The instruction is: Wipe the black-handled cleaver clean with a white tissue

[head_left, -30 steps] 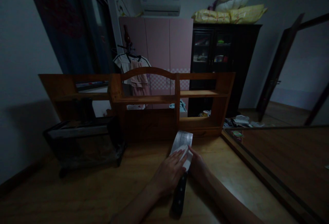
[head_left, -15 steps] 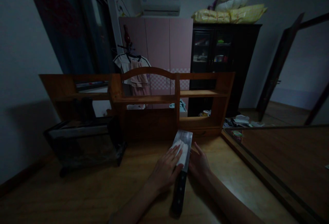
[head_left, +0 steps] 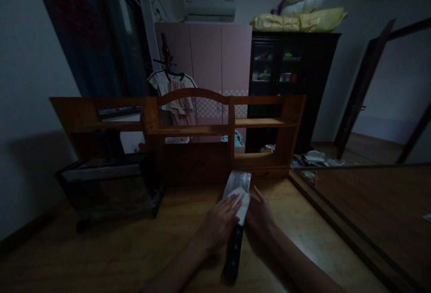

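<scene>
My left hand [head_left: 218, 223] lies flat with the fingers stretched out, pressing a white tissue [head_left: 243, 199] onto the blade of a cleaver [head_left: 239, 179]. It grips nothing and only bears down. My right hand [head_left: 260, 216] is open as well, fingers loosely spread, with the fingertips against the blade's right edge and closed round nothing.

The cleaver lies flat on the worktop [head_left: 161, 239], toward the far edge. Its dark handle [head_left: 234, 252] points back at me between my wrists. Its tip lies close to the foot of the wooden shelf unit [head_left: 191, 129] that stands along that far edge.

The tissue covers the near half of the blade, and the far half is bare with a dull shine. In this dim light I cannot tell whether that steel is clean or smeared, so I judge the wiping to be partway. The underside faces the worktop, out of sight.
</scene>
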Tool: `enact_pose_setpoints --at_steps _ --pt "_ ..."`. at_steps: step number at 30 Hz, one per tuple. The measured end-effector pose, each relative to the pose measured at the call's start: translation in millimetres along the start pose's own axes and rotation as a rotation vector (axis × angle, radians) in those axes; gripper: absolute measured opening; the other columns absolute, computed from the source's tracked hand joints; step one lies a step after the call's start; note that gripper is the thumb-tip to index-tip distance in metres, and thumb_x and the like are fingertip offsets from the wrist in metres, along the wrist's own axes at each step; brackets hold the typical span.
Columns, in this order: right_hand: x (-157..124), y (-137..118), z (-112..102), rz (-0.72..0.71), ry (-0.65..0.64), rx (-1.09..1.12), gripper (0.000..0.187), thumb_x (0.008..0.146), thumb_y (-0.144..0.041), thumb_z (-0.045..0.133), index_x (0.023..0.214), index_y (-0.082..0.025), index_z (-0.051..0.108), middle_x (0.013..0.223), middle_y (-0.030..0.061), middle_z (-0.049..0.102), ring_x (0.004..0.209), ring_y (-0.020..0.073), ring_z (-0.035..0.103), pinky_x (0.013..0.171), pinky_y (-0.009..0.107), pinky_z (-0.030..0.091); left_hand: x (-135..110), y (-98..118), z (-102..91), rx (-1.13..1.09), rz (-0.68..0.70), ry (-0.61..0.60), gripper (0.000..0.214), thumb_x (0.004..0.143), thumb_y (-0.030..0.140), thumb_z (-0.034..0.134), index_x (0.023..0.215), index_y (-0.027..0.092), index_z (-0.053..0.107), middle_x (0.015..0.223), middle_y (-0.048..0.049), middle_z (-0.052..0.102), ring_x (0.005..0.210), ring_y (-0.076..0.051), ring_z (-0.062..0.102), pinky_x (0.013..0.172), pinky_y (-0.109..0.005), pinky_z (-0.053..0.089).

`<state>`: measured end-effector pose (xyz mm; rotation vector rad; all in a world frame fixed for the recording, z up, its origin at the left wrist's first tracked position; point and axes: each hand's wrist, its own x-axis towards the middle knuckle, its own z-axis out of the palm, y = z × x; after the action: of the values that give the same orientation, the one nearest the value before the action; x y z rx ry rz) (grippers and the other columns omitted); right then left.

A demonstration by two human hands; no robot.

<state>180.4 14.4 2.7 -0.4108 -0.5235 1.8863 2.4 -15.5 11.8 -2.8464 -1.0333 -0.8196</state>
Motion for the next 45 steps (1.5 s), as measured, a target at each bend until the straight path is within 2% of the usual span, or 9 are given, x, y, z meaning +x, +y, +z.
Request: enact_pose_setpoints --at_steps 6,11,18,25,29,36,41,43,45 --pt "-4.0 -1.2 4.5 -0.005 0.015 -0.012 0.037 0.092 -0.042 0.051 0.104 -0.011 0.067 0.093 0.0118 0.074 0.089 0.0246 0.071 0.08 0.036 0.055 -5.3 -12.5 10.8 0.006 -0.177 0.083 0.055 0.101 0.044 0.034 0.151 0.024 0.029 0.156 -0.0066 0.029 0.144 -0.021 0.025 0.117 -0.045 0.031" --pt "-4.8 -2.1 6.9 -0.001 0.013 0.004 0.036 0.092 -0.04 0.05 0.1 -0.01 0.068 0.09 0.0119 0.074 0.084 0.0242 0.071 0.08 0.036 0.054 -3.5 -10.8 7.8 0.001 -0.056 0.035 0.052 0.102 0.04 0.033 0.151 0.025 0.028 0.157 -0.0035 0.026 0.145 -0.019 0.023 0.119 -0.041 0.028" --pt "-2.4 -0.3 3.3 0.008 0.09 -0.016 0.035 0.09 -0.042 0.053 0.08 -0.012 0.068 0.073 0.0103 0.073 0.069 0.0238 0.07 0.076 0.037 0.054 -1.5 0.7 -0.5 -0.063 0.136 -0.078 0.046 0.102 0.033 0.033 0.147 0.028 0.037 0.154 -0.0004 0.033 0.143 -0.016 0.029 0.118 -0.037 0.03" --pt "-4.9 -1.7 4.5 0.004 -0.014 0.002 0.039 0.093 -0.042 0.049 0.105 -0.01 0.067 0.093 0.0115 0.074 0.085 0.0241 0.071 0.082 0.037 0.054 -3.0 -8.8 9.7 0.004 -0.099 0.087 0.05 0.102 0.035 0.034 0.151 0.027 0.03 0.156 -0.0041 0.029 0.144 -0.02 0.026 0.116 -0.045 0.032" --pt "-7.9 -3.9 7.0 0.024 -0.017 -0.014 0.04 0.092 -0.043 0.05 0.11 -0.01 0.066 0.097 0.0126 0.074 0.091 0.0253 0.07 0.084 0.038 0.053 -5.8 -15.2 10.7 0.007 -0.168 0.101 0.054 0.101 0.041 0.034 0.152 0.025 0.025 0.157 -0.0054 0.026 0.145 -0.021 0.021 0.117 -0.046 0.03" --pt "-3.5 -1.2 3.2 0.007 -0.05 -0.008 0.038 0.092 -0.042 0.05 0.101 -0.011 0.068 0.094 0.0128 0.074 0.092 0.0257 0.07 0.084 0.038 0.053 -1.8 -5.5 5.7 -0.018 0.014 0.0 0.052 0.102 0.038 0.034 0.152 0.028 0.024 0.158 -0.0031 0.024 0.145 -0.02 0.023 0.118 -0.045 0.028" --pt "-3.0 -1.3 3.6 0.03 -0.056 0.014 0.038 0.09 -0.043 0.051 0.097 -0.011 0.068 0.092 0.0134 0.073 0.092 0.0271 0.07 0.084 0.039 0.054 -0.7 -0.2 0.5 -0.006 0.032 -0.031 0.05 0.102 0.035 0.034 0.151 0.028 0.028 0.157 -0.0033 0.027 0.145 -0.02 0.025 0.119 -0.047 0.026" --pt "-4.9 -2.1 7.1 0.032 -0.052 0.006 0.04 0.091 -0.044 0.049 0.1 -0.01 0.068 0.093 0.0135 0.073 0.091 0.0271 0.07 0.084 0.039 0.054 -2.3 1.9 -4.4 -0.005 0.046 0.022 0.049 0.101 0.036 0.037 0.149 0.027 0.033 0.157 -0.0045 0.027 0.144 -0.022 0.026 0.118 -0.048 0.027" --pt "-7.0 -2.6 11.4 0.018 -0.06 -0.014 0.043 0.091 -0.045 0.048 0.105 -0.009 0.067 0.094 0.0142 0.073 0.089 0.0273 0.07 0.083 0.04 0.054 -3.0 8.0 -11.8 -0.022 0.056 0.153 0.045 0.1 0.034 0.04 0.143 0.024 0.044 0.155 -0.007 0.034 0.142 -0.024 0.032 0.116 -0.049 0.03"
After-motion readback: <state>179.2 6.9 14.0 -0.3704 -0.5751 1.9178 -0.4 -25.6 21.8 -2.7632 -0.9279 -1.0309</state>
